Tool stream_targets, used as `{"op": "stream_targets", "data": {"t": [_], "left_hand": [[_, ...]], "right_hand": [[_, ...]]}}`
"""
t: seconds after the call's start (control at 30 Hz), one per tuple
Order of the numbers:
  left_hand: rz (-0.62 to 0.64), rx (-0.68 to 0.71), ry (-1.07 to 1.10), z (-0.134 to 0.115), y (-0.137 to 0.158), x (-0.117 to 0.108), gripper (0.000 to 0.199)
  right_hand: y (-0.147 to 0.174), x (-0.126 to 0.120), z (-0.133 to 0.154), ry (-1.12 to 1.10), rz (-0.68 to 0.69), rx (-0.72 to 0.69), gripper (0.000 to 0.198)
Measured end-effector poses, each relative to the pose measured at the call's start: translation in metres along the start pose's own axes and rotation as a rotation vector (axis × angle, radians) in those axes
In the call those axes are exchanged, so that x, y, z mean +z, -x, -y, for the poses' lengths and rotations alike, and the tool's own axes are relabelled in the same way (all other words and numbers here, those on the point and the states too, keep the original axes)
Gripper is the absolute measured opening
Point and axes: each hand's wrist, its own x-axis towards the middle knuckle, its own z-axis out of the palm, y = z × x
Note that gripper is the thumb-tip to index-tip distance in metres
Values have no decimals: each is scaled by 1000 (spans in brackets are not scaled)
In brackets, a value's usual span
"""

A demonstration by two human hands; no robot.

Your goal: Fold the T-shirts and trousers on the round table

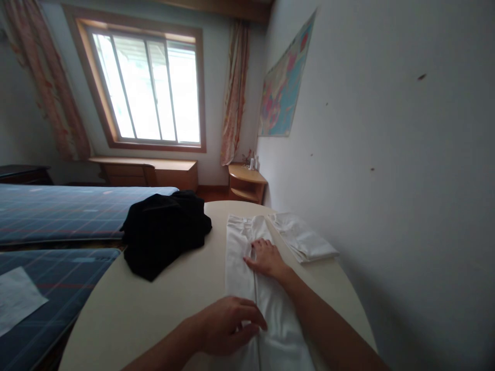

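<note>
White trousers [242, 281] lie lengthwise on a round cream table [174, 304], with the gathered waistband at the far end and a long line down the middle where the legs meet. On their upper part rests my right hand [266, 257], palm down with its fingers spread. Nearer to me, my left hand [232, 324] is curled at the middle line, thumb and forefinger close together on the cloth. A folded white garment [303, 237] sits at the right, just beyond the trousers.
A crumpled black garment [166, 229] lies at the table's far left edge. Beyond it are blue plaid mattresses [77, 211], one with a white sheet of paper [19, 299] on it. A white wall [406, 216] runs close along the right side. A wooden corner shelf [247, 178] stands behind.
</note>
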Motion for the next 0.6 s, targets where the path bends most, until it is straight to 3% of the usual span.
{"op": "stream_targets", "data": {"t": [0.1,0.23,0.4,0.6], "left_hand": [[-177,-43,-118,16,-4,5,25],[-328,-175,-256,37,-6,9,23],[-310,-232,-241,43,-6,9,25],[-275,-256,-225,40,-6,9,28]], "right_hand": [[-4,-11,0,-3,48,15,54],[-38,-15,0,-100,81,176,44],[-87,-5,3,-130,66,293,48],[-116,15,8,-134,24,366,38]]}}
